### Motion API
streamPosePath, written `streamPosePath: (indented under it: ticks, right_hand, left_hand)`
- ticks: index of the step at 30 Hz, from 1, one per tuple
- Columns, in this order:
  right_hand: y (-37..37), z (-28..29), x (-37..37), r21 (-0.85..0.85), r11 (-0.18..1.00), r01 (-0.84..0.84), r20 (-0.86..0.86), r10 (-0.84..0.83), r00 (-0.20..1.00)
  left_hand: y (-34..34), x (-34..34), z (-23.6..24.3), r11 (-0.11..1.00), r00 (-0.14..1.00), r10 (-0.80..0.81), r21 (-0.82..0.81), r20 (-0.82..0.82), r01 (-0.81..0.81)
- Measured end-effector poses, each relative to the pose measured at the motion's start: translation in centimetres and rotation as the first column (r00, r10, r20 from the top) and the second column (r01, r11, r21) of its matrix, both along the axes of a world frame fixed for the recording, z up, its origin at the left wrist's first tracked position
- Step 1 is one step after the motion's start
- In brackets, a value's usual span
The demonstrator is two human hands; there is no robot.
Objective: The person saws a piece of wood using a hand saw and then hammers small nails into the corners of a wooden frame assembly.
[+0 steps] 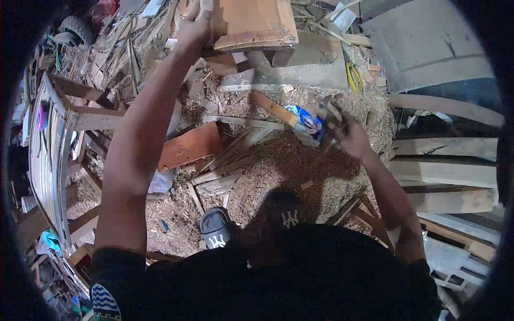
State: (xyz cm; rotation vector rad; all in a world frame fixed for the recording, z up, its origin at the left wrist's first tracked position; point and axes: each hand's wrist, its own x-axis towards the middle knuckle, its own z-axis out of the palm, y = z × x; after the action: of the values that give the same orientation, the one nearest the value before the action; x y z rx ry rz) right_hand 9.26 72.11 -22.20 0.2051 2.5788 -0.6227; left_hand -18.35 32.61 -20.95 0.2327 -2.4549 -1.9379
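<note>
Your left hand (196, 29), at the top of the frame left of centre, has its grip clamped on the left edge of an orange-brown wooden panel (251, 24) at the top centre. Your right hand (350, 138), right of centre, has its grip curled around a hammer (333, 107), head toward the upper left. A blue-and-white packet (308, 122) lies just left of it; yellow-handled pliers (353, 77) lie above, in the upper right.

Floor (179, 232): wood shavings (257, 187) covering most of it; scrap wood (128, 53) piling up, top L.
R side: pale planks (444, 172) running side by side; gray panel (428, 43) lying beyond.
L side: wooden frame (99, 119) standing nr. edge.
Light: falling unevenly, dk. shadow (334, 159) spreading mid-flr.
</note>
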Motion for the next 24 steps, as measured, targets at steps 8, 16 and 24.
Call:
streamPosePath:
  ticks: [8,16,24]
  right_hand:
    - [-5.7,8.2,-1.4,-0.350,0.908,-0.231,-0.533,0.010,0.846]
    - [-8.5,9.1,-3.6,-0.220,0.922,-0.320,-0.705,0.076,0.705]
    - [-8.9,9.0,-4.9,-0.029,0.956,-0.291,-0.743,0.174,0.646]
  left_hand:
    - [1.1,0.2,-0.4,0.962,0.999,0.033,0.269,0.028,-0.039]
    - [1.5,-0.4,-1.2,0.980,0.991,0.026,0.200,-0.135,0.001]
    - [3.0,-0.4,-1.7,0.881,0.985,-0.052,0.458,-0.163,0.122]
